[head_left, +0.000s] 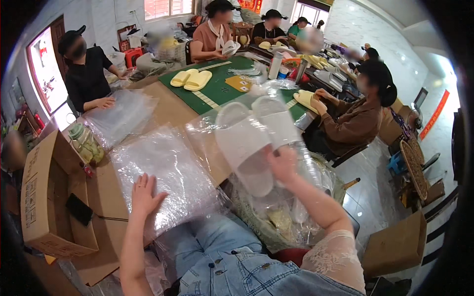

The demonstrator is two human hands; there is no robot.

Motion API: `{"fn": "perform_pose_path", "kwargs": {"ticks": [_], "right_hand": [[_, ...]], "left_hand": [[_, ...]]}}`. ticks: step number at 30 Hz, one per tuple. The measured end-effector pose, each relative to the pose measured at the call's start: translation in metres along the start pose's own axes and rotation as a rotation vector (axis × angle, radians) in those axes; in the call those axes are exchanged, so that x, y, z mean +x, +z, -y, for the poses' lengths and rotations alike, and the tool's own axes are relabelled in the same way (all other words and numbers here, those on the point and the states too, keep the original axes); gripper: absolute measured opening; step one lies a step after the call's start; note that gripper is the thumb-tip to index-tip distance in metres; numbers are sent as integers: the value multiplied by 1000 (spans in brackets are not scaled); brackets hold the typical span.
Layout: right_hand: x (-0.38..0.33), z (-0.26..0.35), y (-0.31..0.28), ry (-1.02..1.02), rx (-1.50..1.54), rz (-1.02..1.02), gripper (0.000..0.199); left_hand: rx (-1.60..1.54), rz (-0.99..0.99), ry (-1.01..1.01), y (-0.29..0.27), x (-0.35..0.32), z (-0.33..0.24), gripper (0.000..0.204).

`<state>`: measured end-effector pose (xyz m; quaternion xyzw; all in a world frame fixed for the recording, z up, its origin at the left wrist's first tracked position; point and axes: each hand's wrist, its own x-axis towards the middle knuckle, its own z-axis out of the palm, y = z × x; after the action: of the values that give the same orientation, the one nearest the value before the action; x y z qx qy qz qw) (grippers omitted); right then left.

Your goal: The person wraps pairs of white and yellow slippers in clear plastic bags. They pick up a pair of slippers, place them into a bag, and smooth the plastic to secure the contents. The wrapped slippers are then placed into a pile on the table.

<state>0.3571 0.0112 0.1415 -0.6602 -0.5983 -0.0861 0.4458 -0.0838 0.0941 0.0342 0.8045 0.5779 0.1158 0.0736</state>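
My right hand (282, 164) holds up a pair of white slippers (252, 135) inside a clear plastic bag (205, 130), raised above my lap. My left hand (144, 195) lies flat, fingers spread, on a stack of clear plastic bags (168, 172) on the brown table (168, 106) in front of me. Under the raised slippers sits a woven basket (276, 217) filled with bagged white slippers.
An open cardboard box (47, 197) stands at left with a black phone (79, 209) beside it. A second bag stack (121, 116) lies near a seated person in black. Yellow slippers (191, 79) rest on a green mat (222, 86). Several people sit around the tables.
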Motion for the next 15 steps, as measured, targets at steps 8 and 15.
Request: {"fn": "perform_pose_path", "kwargs": {"ticks": [8, 15], "right_hand": [[-47, -70, -159, 162, -399, 89, 42], [-106, -88, -149, 247, -568, 502, 42]], "left_hand": [[8, -44, -177, 14, 41, 23, 84], [-5, -155, -155, 29, 33, 36, 80]]}}
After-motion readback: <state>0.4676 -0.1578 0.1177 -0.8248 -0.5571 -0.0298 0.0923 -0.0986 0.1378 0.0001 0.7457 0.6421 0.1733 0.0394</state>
